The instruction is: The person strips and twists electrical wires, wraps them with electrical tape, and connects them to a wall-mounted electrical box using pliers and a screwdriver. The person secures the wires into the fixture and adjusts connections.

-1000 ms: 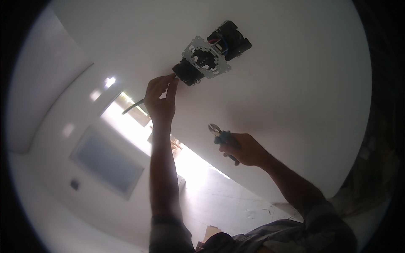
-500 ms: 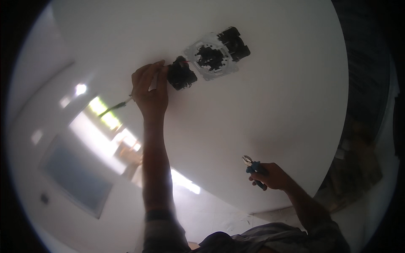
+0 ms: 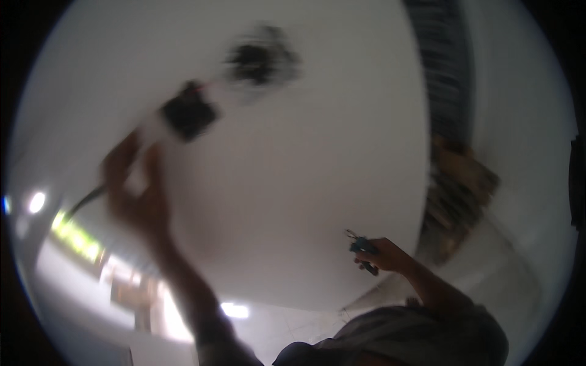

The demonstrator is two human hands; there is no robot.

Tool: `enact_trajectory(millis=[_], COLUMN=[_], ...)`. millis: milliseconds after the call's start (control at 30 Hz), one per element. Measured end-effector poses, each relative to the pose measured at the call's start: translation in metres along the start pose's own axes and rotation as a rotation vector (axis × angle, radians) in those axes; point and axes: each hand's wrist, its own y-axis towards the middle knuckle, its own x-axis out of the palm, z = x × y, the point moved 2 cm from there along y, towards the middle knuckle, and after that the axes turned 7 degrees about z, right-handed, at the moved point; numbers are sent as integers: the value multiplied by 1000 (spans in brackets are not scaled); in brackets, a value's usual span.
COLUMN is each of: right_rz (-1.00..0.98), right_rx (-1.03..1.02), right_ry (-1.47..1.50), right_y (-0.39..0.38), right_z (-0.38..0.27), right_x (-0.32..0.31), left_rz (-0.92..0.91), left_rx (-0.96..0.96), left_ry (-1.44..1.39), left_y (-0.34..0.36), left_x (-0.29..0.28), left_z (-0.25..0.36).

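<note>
My left hand (image 3: pixel 137 192) is blurred, below and left of a black square electrical module (image 3: pixel 189 111) and apart from it. Its thumb and forefinger are spread, while a thin dark rod-like tool (image 3: pixel 86 201) sticks out from the hand's outer side; what its kind is, I cannot make out. A bit of red wire (image 3: pixel 202 87) shows at the module's upper right. Beyond it, a light mounting frame with a black centre (image 3: pixel 256 64) sits on the white wall, smeared by motion. At lower right, my right hand (image 3: pixel 390 256) grips pliers (image 3: pixel 365 247) with blue-green handles, jaws pointing up-left.
The pale wall (image 3: pixel 305 165) fills the middle. To its right are a dark ribbed surface (image 3: pixel 448 67) and brownish, indistinct items (image 3: pixel 458 195). A bright window area (image 3: pixel 76 238) lies at lower left.
My left hand has come off the black module and moved down and left with the dark tool. The view has shifted, sliding the wall fittings leftward. The right hand still holds the pliers.
</note>
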Motion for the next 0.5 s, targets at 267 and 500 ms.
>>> enact_trajectory(millis=[267,500], right_rz=[426,864], right_rx=[248,483], right_ry=[42,302], right_y=[-40,-71], right_z=[68,140], right_x=[-1,-100], left_rz=[-285,-1345], left_rx=[-24,-822], left_ry=[-1004,-962], left_y=[-167,-401], left_x=[-31,-2], left_z=[34,177])
